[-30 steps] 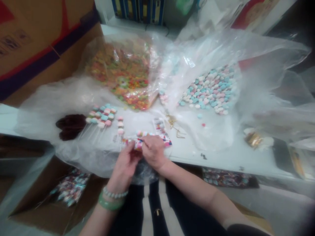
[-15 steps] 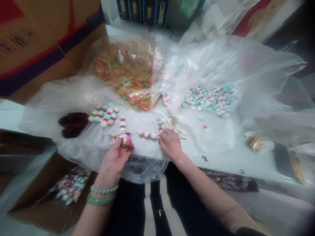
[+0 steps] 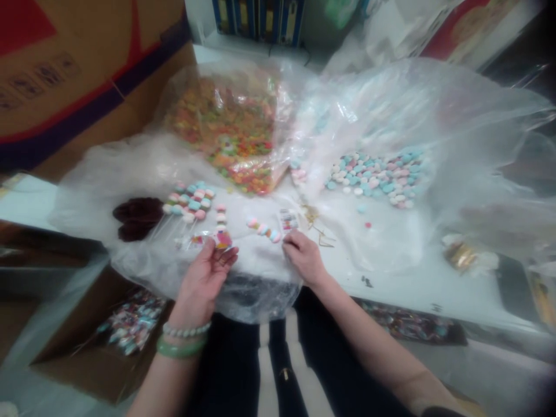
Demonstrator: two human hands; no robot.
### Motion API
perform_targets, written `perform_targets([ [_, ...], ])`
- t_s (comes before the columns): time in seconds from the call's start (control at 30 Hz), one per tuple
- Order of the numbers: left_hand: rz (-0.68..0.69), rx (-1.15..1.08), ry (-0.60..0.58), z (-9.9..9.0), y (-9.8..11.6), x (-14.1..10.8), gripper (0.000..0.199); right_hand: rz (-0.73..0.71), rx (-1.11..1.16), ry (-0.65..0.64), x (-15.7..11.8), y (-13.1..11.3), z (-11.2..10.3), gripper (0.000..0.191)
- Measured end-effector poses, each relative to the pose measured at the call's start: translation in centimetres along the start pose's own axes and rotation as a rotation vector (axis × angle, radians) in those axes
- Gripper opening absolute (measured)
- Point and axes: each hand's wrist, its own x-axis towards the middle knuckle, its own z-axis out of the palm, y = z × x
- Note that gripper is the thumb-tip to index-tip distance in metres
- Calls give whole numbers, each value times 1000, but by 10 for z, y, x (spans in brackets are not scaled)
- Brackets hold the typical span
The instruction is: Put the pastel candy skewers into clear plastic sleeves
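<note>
My left hand [image 3: 211, 267], palm up, pinches a small colourful wrapper [image 3: 223, 239] between thumb and fingers. Just beyond it stands a short row of marshmallows [image 3: 221, 218]. The closed fingers of my right hand [image 3: 303, 255] are at the right end of a marshmallow skewer [image 3: 263, 229], whose stick is hidden or too small to make out. Above those fingers lies a printed packet [image 3: 288, 219], with thin golden ties [image 3: 324, 236] to its right. Several finished-looking marshmallow skewers [image 3: 190, 201] lie together on the left, beside a dark red item [image 3: 138, 218].
A plastic bag of orange and green candies [image 3: 243, 139] lies behind. Pink, white and blue marshmallows [image 3: 377, 176] are spread at the right on clear plastic. A big cardboard box [image 3: 87, 75] stands back left; an open box [image 3: 87, 362] of wrapped sweets is lower left.
The marshmallow skewer by my right hand has tilted, its right end now lower. My right fingers have drawn together. The whole view has shifted slightly.
</note>
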Motion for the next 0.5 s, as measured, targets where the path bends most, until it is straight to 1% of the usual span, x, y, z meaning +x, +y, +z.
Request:
perform_targets([
  [0.07,-4,-17,-1,0,0,1,25,86,215,-46,-5,-13,-4,7],
  [0.1,-5,-23,0,1,1,1,24,124,289,-64,-8,-19,-5,6],
  [0.17,-3,-34,-13,1,1,2,22,156,363,-79,-14,-27,-3,7],
  [0.23,-2,-41,-41,1,1,1,22,116,359,-57,-17,-30,2,7],
  [0.33,-13,-45,-78,0,0,1,25,18,296,-10,-18,-26,9,8],
  [0.5,-20,-32,-133,-2,-1,1,25,-126,106,40,-20,-18,13,13],
])
